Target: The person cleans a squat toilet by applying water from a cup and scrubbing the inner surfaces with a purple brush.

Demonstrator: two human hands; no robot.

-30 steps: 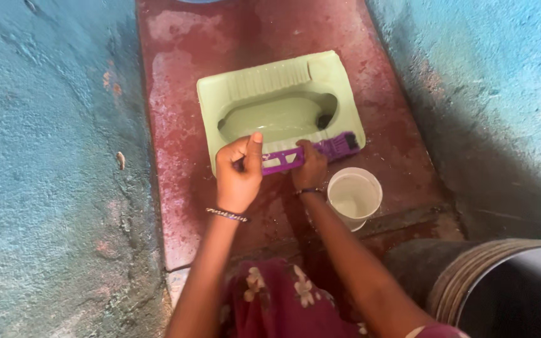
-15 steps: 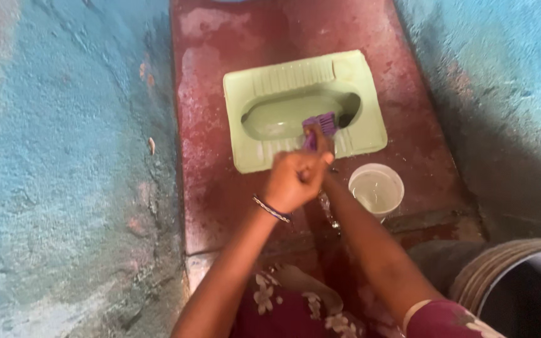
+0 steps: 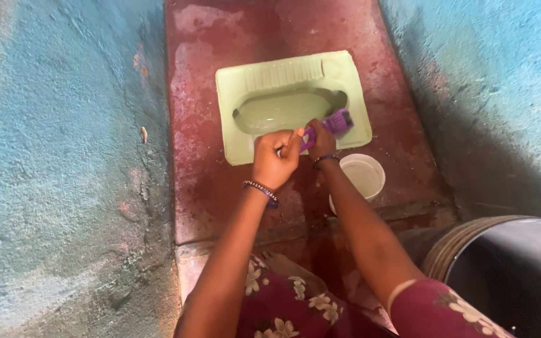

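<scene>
A pale green squat toilet pan (image 3: pixel 233 134) is set in a wet dark red floor (image 3: pixel 198 181). Both my hands grip a purple scrubbing brush (image 3: pixel 336 121) over the pan's near rim. My left hand (image 3: pixel 273 159) holds the near end of the handle, fist closed. My right hand (image 3: pixel 322 143) holds the handle nearer the bristle head, which rests on the pan's right inner edge by the dark drain hole. Most of the handle is hidden by my fingers.
A white plastic cup (image 3: pixel 363 175) with water stands on the red floor just right of my right wrist. A large dark round drum (image 3: pixel 508 269) fills the lower right. Rough blue walls (image 3: pixel 51 156) close in on both sides.
The brush has swung from pointing into the bowl to lying across the pan's near right rim. Both hands shifted slightly left and nearer with the view.
</scene>
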